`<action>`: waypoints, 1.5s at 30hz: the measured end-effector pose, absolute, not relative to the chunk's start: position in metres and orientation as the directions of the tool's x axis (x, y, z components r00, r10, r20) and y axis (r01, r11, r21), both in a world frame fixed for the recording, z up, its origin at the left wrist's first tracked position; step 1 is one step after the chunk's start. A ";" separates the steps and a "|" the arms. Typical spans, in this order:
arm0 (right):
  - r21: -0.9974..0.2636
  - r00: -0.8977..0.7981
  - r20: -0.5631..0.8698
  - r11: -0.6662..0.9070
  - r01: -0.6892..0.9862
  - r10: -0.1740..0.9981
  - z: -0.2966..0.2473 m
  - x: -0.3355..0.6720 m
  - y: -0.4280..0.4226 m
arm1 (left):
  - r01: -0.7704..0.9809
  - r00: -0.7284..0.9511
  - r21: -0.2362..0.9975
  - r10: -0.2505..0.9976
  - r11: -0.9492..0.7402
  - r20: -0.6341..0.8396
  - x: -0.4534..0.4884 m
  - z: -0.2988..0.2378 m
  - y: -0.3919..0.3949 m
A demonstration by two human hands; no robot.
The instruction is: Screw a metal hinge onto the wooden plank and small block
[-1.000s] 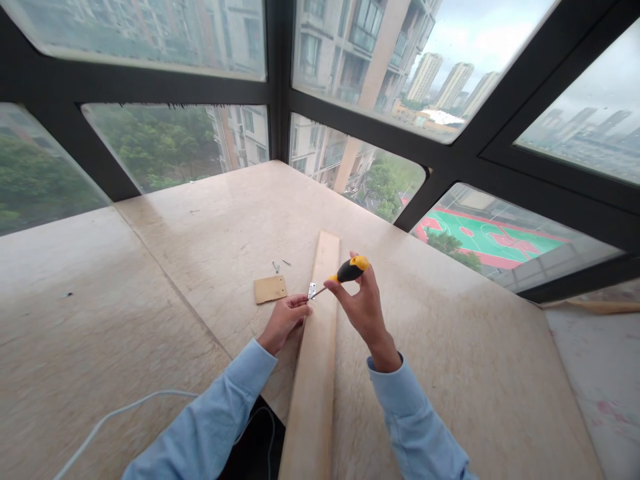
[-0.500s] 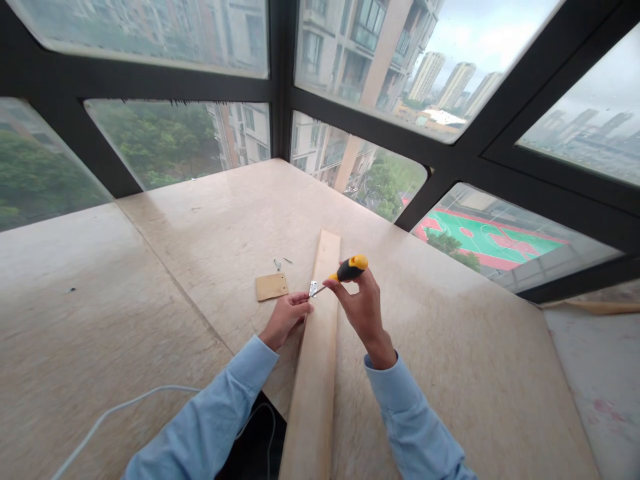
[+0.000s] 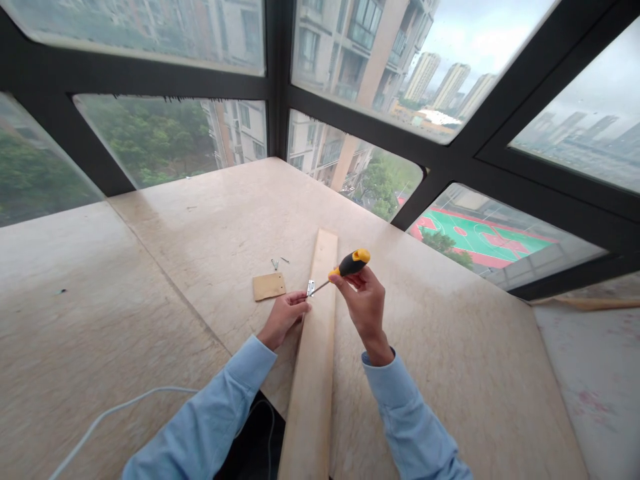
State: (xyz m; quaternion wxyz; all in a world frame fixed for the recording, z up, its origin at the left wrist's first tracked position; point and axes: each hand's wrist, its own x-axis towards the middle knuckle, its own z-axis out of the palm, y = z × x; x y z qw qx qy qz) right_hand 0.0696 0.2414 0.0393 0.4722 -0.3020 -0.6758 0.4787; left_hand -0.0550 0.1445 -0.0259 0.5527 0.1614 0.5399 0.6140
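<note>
A long pale wooden board (image 3: 317,360) lies on the stone ledge, running away from me. On its left edge sits a small silver hinge (image 3: 311,287). My right hand (image 3: 365,303) grips a yellow-and-black screwdriver (image 3: 353,262), its handle tilted up to the right and its shaft slanting down to the hinge. At the board's left edge, the fingers of my left hand (image 3: 286,315) are pressed together beside the screwdriver's tip. Whatever they pinch is too small to make out. A tan rectangular plate (image 3: 269,287) with small holes lies left of the hinge.
A few loose screws (image 3: 275,264) lie beyond the tan plate. A white cable (image 3: 120,407) curves across the ledge (image 3: 150,333) at lower left. Dark-framed windows (image 3: 277,80) border the ledge's far sides. A dark gap opens below my left forearm.
My right hand and the screwdriver have shifted slightly right, and more of the shaft shows. My left hand stays by the hinge. The whole view has moved a little.
</note>
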 end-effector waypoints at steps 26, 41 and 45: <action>-0.892 -0.412 0.409 0.453 0.009 0.814 0.036 0.068 0.238 | -0.498 -0.356 0.846 0.843 0.194 -0.403 -0.053 -0.020 0.145; -0.742 -0.332 0.540 0.624 0.246 0.773 0.040 0.072 0.240 | -0.516 -0.383 0.837 0.826 0.181 -0.415 -0.053 -0.018 0.145; -0.838 -0.373 0.464 0.535 0.108 0.803 0.043 0.071 0.237 | -0.527 -0.390 0.832 0.820 0.175 -0.419 -0.054 -0.021 0.145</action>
